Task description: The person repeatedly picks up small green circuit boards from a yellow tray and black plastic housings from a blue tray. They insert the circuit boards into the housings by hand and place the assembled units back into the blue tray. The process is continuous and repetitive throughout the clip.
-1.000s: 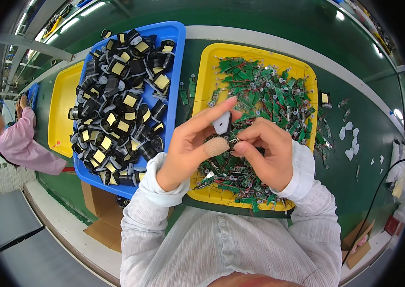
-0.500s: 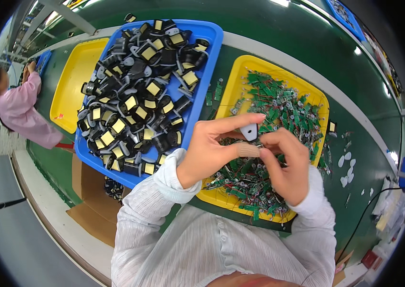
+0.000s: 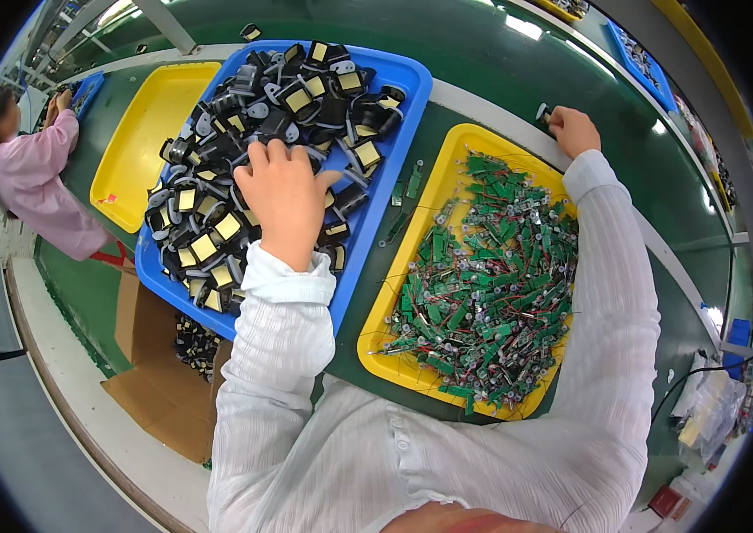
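Observation:
My left hand (image 3: 286, 197) reaches over the blue tray (image 3: 412, 80), its fingers apart and fingertips on the heaped black housings (image 3: 227, 226). These are small black plastic parts with grey tabs and pale yellow pads. No part shows firmly between those fingers, though the fingertips partly cover the pile. Beyond the yellow tray, out at the far right, my right hand (image 3: 575, 131) pinches a small black-and-grey housing (image 3: 543, 114) over the green surface. In the yellow tray (image 3: 374, 342) lies a heap of green circuit boards (image 3: 492, 284) with thin wires and small clear round pieces.
A second yellow tray (image 3: 132, 151) lies left of the blue one. A person in pink (image 3: 34, 178) works at the far left. An open cardboard box (image 3: 150, 391) with more black parts stands below the bench. Loose boards (image 3: 412, 182) lie between the trays; plastic bags (image 3: 709, 413) sit at right.
My hands have parted from over the yellow tray. The left moved left onto the black housings; the right moved far and right with a housing in its fingers.

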{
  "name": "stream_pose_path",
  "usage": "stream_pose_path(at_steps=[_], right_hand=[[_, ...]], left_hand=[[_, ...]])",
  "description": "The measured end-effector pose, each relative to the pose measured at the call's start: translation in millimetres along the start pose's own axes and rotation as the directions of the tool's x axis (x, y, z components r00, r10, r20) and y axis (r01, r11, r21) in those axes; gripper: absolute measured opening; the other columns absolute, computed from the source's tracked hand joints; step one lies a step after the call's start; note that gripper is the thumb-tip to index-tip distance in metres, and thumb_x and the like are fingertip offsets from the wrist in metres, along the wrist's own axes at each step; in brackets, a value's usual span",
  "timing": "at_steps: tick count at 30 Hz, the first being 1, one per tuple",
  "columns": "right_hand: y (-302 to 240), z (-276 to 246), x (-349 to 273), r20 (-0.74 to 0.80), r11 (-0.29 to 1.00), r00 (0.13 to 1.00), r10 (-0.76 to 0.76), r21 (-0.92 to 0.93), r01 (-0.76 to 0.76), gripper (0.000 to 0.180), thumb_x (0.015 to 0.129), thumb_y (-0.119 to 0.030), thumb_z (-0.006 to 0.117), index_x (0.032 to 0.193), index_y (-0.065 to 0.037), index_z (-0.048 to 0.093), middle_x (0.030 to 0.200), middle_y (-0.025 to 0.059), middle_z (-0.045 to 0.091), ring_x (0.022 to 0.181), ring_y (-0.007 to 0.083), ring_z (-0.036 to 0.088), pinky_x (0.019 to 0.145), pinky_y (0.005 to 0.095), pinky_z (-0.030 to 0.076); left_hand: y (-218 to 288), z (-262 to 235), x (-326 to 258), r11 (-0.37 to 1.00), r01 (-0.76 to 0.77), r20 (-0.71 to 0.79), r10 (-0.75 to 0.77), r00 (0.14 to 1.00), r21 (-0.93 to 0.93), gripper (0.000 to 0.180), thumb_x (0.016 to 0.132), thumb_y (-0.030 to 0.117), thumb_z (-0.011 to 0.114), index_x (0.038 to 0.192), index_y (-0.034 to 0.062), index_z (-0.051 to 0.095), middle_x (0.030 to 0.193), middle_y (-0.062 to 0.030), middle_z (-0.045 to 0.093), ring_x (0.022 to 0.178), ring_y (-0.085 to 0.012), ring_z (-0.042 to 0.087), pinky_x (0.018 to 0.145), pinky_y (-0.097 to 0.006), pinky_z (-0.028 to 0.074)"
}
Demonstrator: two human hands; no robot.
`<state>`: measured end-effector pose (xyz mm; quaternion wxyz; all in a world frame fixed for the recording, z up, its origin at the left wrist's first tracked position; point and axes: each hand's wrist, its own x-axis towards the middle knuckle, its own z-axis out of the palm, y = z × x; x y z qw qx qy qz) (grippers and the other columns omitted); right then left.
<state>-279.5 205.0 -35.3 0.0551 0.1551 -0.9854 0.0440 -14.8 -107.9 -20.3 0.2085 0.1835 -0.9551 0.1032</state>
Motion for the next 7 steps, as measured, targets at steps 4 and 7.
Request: stream_pose_path(at_steps=[4, 7], right_hand=[[-1, -10, -9, 0.065, 0.988, 0.993, -0.101, 0.121, 0.093, 0.016, 0.079, -0.018, 0.062, 0.092, -0.01, 0.062, 0.094, 0.0094, 0.063, 0.091, 0.0261, 0.059, 0.08, 0.0354, 0.046], [-21, -39, -42, -0.103, 0.887, 0.903, -0.417, 0.17, 0.429, 0.02, 0.078, -0.019, 0.064, 0.097, -0.011, 0.062, 0.1, 0.0081, 0.063, 0.098, 0.0246, 0.056, 0.087, 0.0331, 0.042]], left_hand=[[-4, 8, 3, 0.999, 0.018, 0.03, -0.019, 0.999, 0.035, 0.032, 0.061, 0.039, 0.072, 0.071, 0.0104, 0.063, 0.077, -0.0023, 0.057, 0.084, -0.0232, 0.051, 0.066, -0.039, 0.038], [-3, 8, 4, 1.0, -0.004, 0.054, 0.004, 0.999, -0.001, 0.03, 0.063, 0.038, 0.071, 0.072, 0.0109, 0.063, 0.077, -0.0028, 0.058, 0.084, -0.0236, 0.052, 0.067, -0.04, 0.039]])
